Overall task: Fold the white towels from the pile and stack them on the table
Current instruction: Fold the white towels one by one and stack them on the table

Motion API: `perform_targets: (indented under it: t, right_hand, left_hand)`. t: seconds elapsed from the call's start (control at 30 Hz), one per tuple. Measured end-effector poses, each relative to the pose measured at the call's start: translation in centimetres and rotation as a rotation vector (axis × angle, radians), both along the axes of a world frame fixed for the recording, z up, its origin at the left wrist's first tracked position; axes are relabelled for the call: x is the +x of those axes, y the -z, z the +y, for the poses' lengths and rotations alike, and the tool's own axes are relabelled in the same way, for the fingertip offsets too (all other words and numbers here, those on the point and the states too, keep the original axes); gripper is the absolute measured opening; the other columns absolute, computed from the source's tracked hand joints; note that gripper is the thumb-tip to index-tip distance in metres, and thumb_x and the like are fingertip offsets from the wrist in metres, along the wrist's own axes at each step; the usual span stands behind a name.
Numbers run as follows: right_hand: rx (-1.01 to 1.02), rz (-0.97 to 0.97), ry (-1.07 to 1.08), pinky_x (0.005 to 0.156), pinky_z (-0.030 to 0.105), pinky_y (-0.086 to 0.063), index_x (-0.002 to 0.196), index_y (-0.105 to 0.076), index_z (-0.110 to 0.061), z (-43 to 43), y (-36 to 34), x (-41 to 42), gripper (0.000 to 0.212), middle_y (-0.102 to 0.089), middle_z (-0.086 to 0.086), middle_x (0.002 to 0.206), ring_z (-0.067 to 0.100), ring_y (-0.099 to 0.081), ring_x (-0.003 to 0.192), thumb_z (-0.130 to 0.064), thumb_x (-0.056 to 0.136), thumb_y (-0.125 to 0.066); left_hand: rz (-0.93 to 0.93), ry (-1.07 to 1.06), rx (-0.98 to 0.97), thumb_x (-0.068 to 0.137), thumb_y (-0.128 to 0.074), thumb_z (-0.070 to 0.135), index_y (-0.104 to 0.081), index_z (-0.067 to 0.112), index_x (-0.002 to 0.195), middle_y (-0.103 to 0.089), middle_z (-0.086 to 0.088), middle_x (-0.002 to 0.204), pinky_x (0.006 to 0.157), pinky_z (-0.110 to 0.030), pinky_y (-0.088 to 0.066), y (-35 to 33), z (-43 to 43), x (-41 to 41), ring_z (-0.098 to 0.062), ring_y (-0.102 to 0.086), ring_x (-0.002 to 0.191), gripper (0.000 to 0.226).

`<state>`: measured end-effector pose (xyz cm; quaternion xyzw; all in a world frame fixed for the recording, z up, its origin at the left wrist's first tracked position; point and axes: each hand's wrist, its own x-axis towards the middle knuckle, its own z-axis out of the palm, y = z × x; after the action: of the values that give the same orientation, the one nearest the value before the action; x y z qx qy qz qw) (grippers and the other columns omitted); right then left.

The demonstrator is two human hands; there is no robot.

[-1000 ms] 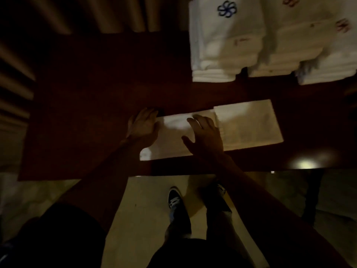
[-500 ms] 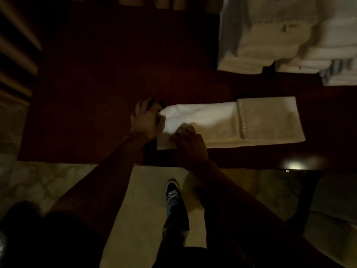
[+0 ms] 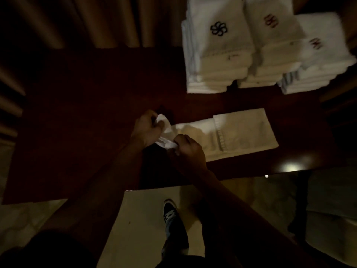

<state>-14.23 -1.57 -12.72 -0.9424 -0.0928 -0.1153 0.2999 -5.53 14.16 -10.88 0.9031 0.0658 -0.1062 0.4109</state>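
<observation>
Head view, my left hand (image 3: 146, 130): fingers curled tight round the far corner of the towel's left end, gripping it.
Head view, my right hand (image 3: 188, 149): thumb and fingers pinch the near corner of that same end, knuckles up.
Towel (image 3: 241, 132): a long white strip lying on the table, running from my hands toward 3 o'clock. Its right part lies flat with a stitched hem band across it; its left end is bunched up between my two hands.
Table (image 3: 87, 113): dark reddish wood. It carries the strip near its front edge and three stacks at its far side, toward 1 o'clock from my hands.
Left stack (image 3: 216, 60): folded white towels, the top one showing a dark pinwheel emblem.
Middle stack (image 3: 270, 47): folded white towels just beside it, the top one with a red mark.
Right stack (image 3: 320, 66): folded white towels with another red mark, blurred.
Glare (image 3: 289, 167): a bright spot on the wood at 4 o'clock from the strip.
Floor (image 3: 139, 219): pale, below the table edge at 6 o'clock, with my shoe (image 3: 170, 211) on it.
Curtain (image 3: 77, 20): dim pleats at 11 o'clock.
</observation>
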Motion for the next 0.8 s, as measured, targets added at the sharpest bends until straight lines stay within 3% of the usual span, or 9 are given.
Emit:
perform_targets:
  t: [0.07,0.23,0.33,0.5,0.67,0.73,0.8]
  right_hand:
    - [0.098,0.016,0.107,0.051,0.027,-0.033,0.080,-0.055,-0.006,-2.1,-1.5,0.2,0.027,-0.055,0.007,0.071,0.027,-0.053,0.060,-0.030,0.085,-0.068]
    - [0.142,0.020,0.294,0.049,0.030,-0.032,0.079,-0.053,-0.011,-9.6,-3.2,1.0,0.031,-0.051,0.002,0.069,0.024,-0.049,0.057,-0.036,0.091,-0.066]
    - [0.131,0.040,0.406,0.050,0.033,-0.039,0.081,-0.054,-0.014,-14.6,-3.8,0.8,0.024,-0.056,0.001,0.073,0.023,-0.056,0.061,-0.031,0.092,-0.067]
    - [0.180,0.054,0.460,0.051,0.033,-0.044,0.082,-0.058,-0.015,-21.0,-4.0,0.5,0.026,-0.060,-0.002,0.076,0.017,-0.059,0.062,-0.037,0.090,-0.071]
    - [0.192,0.158,0.522,0.055,0.030,-0.044,0.081,-0.059,-0.016,-25.5,-2.5,0.8,0.024,-0.060,-0.001,0.079,0.021,-0.060,0.071,-0.038,0.087,-0.066]
    - [0.170,0.220,0.537,0.061,0.035,-0.049,0.083,-0.059,-0.016,-26.9,-1.6,0.8,0.032,-0.061,0.000,0.083,0.026,-0.061,0.080,-0.048,0.085,-0.057]
    - [0.116,0.300,0.573,0.074,0.043,-0.050,0.091,-0.062,-0.016,-28.1,-0.9,0.9,0.038,-0.063,0.001,0.094,0.027,-0.060,0.094,-0.052,0.084,-0.054]
  left_hand:
    - [-0.049,0.007,-0.008,0.091,-0.064,0.027,-0.060,0.020,0.099,-0.062,0.006,0.089,0.070,-0.024,-0.042,-1.2,-3.2,1.1,-0.014,-0.061,0.086,0.011]
    - [-0.119,0.034,-0.120,0.088,-0.067,0.027,-0.058,0.020,0.086,-0.064,0.005,0.082,0.070,-0.024,-0.044,-3.6,-12.6,2.8,-0.015,-0.063,0.081,0.012]
    - [-0.139,0.038,-0.185,0.087,-0.068,0.027,-0.058,0.017,0.085,-0.068,0.002,0.084,0.073,-0.031,-0.054,-4.1,-17.8,3.4,-0.016,-0.067,0.082,0.015]
    - [-0.177,0.090,-0.223,0.087,-0.069,0.024,-0.057,0.017,0.088,-0.070,-0.002,0.087,0.075,-0.039,-0.057,-3.7,-24.9,3.9,-0.019,-0.068,0.083,0.014]
    - [-0.138,0.138,-0.244,0.087,-0.070,0.021,-0.058,0.016,0.090,-0.066,0.004,0.086,0.064,-0.021,-0.052,-1.9,-30.0,4.0,-0.009,-0.065,0.079,0.013]
    - [-0.126,0.155,-0.245,0.088,-0.070,0.019,-0.058,0.018,0.093,-0.063,0.007,0.088,0.060,-0.009,-0.046,-0.9,-31.5,4.1,-0.007,-0.062,0.080,0.012]
    - [-0.110,0.173,-0.228,0.089,-0.069,0.018,-0.059,0.018,0.096,-0.061,0.007,0.092,0.061,-0.009,-0.046,0.0,-32.8,4.1,-0.007,-0.061,0.083,0.013]
